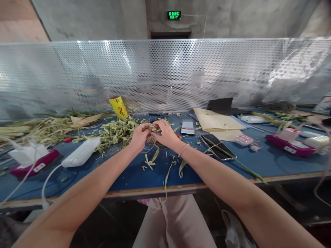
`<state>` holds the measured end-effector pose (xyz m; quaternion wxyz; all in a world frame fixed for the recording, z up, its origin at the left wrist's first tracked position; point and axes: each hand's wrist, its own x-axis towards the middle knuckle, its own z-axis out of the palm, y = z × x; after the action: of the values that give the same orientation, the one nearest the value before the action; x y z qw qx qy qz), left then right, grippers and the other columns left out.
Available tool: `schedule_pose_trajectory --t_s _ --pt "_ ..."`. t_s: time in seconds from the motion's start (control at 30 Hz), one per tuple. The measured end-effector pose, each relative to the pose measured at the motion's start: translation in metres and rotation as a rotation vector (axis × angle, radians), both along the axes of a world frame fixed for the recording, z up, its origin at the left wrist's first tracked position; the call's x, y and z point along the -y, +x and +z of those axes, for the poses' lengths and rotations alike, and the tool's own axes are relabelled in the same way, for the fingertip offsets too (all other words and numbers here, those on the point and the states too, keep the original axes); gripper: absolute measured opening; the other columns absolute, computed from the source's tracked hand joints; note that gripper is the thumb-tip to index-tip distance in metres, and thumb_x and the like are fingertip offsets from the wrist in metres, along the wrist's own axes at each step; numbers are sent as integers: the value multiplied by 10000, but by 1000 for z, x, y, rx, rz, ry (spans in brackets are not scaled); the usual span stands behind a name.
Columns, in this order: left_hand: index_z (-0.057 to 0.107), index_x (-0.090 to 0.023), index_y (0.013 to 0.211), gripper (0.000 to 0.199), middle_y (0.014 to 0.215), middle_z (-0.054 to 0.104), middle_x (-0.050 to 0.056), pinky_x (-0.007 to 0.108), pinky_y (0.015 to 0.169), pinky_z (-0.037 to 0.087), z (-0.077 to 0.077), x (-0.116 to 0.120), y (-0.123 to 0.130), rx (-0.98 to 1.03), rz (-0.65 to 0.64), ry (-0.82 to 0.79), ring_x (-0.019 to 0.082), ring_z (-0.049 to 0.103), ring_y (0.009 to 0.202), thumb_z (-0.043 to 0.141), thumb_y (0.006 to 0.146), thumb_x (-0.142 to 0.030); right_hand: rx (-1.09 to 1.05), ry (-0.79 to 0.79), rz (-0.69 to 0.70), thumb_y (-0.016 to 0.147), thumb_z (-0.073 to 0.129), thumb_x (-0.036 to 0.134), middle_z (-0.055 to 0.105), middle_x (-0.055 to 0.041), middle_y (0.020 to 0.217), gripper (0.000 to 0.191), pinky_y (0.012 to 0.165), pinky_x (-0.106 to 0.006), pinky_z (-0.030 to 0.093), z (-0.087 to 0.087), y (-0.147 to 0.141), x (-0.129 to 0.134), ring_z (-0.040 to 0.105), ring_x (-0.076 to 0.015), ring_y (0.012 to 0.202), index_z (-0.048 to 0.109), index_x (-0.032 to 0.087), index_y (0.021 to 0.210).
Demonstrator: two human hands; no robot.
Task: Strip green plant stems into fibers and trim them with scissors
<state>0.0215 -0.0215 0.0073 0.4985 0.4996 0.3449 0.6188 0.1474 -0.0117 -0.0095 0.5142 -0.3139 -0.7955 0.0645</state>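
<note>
Both hands meet over the blue table point(129, 175), their fingertips nearly touching. My left hand point(141, 135) is closed, its thumb and fingers pinched on pale plant material point(153, 129). My right hand point(165, 133) pinches the same small piece from the other side, and a thin band circles that wrist. Beneath the fingers lies a tangle of dry strands point(153, 139), partly hidden by the hands. A pile of short green-yellow plant pieces point(116, 132) sits just left of my left hand. Loose curled strips point(150, 162) lie in front of the hands.
A yellow can point(119, 107) leans behind the pile. On the left are long dry leaves point(49, 131), a white power strip point(81, 152) and a purple socket block point(34, 163). To the right lie a phone point(218, 147), brown paper point(218, 120) and a pink case point(244, 140). A perforated screen point(165, 75) stands behind.
</note>
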Motion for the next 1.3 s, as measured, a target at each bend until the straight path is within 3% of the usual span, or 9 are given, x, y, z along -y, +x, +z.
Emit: schedule_pose_trajectory --t_s 0.17,0.5,0.87,1.07,1.3 --pt "584 -132 626 133 574 564 -23 201 541 400 1 1 1 -32 34 8 71 506 545 666 523 -117 -24 -31 13 746 562 281 517 -57 874 159 721 -319 467 -2 -1 -5 512 -153 802 520 178 859" --pt "518 -136 563 200 528 567 -19 239 590 445 -1 -4 -6 3 -52 -105 82 546 527 707 504 -159 -32 -40 62 742 518 148 512 -47 884 75 700 -296 478 -1 4 -7 525 -125 755 510 178 810" --pt "539 -134 552 164 530 592 9 235 590 442 2 -3 -6 32 32 -116 93 555 545 697 510 -137 -160 -143 -12 733 499 157 548 -37 847 59 668 -256 472 4 8 -9 542 -114 727 528 172 782" --pt "537 -131 591 165 549 589 0 234 585 445 3 -2 -6 -34 3 -114 90 557 543 686 519 -136 -127 -142 7 746 452 107 552 -48 888 185 713 -266 470 5 10 -9 546 -112 766 581 175 861" --pt "525 -144 690 255 575 589 -21 240 571 447 2 0 -4 -123 -30 -78 99 560 551 683 490 -125 -180 -185 13 712 546 170 513 -39 815 60 677 -262 480 7 8 -7 527 -107 715 588 152 752"
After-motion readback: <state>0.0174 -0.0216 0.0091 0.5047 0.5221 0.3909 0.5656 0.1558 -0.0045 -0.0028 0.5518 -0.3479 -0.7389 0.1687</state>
